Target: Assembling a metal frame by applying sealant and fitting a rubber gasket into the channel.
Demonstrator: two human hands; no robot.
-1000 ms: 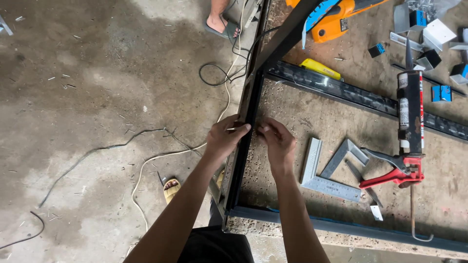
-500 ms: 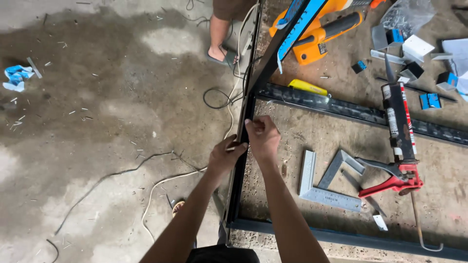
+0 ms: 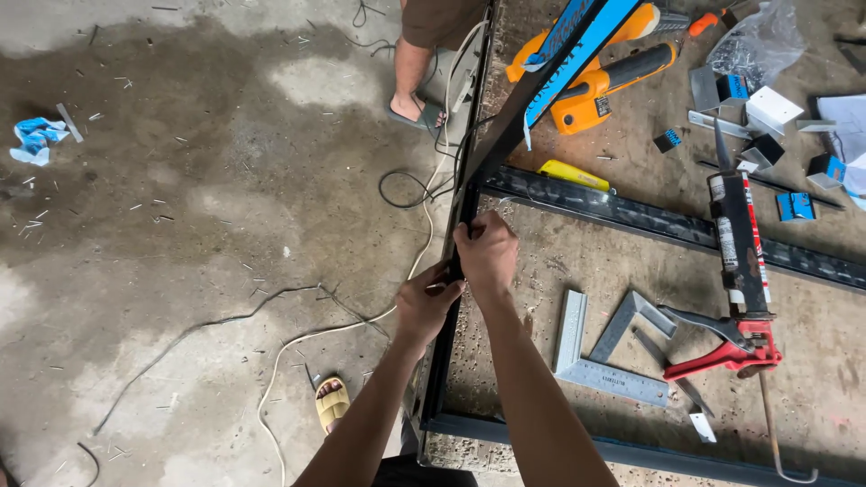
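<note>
A dark metal frame rail (image 3: 445, 347) runs along the left edge of a rough workbench (image 3: 541, 271). My right hand (image 3: 487, 252) grips the top of this rail with fingers curled over it. My left hand (image 3: 427, 302) pinches the same rail just below, from the outer side. Both forearms reach up from the bottom of the view. A second dark rail (image 3: 649, 224) crosses the bench beyond my hands, and another (image 3: 631, 453) runs along the near edge.
A red caulking gun with a dark tube (image 3: 738, 271), a metal square (image 3: 595, 361), an orange power tool (image 3: 600, 77) and small blue and white blocks (image 3: 767, 113) lie on the bench. Cables (image 3: 298, 334) trail over the concrete floor. Another person's sandalled foot (image 3: 415, 108) stands at the top.
Both hands have slid farther up the rail, away from me, the right leading. The view has tilted up, showing more floor and more of the bench's far end.
</note>
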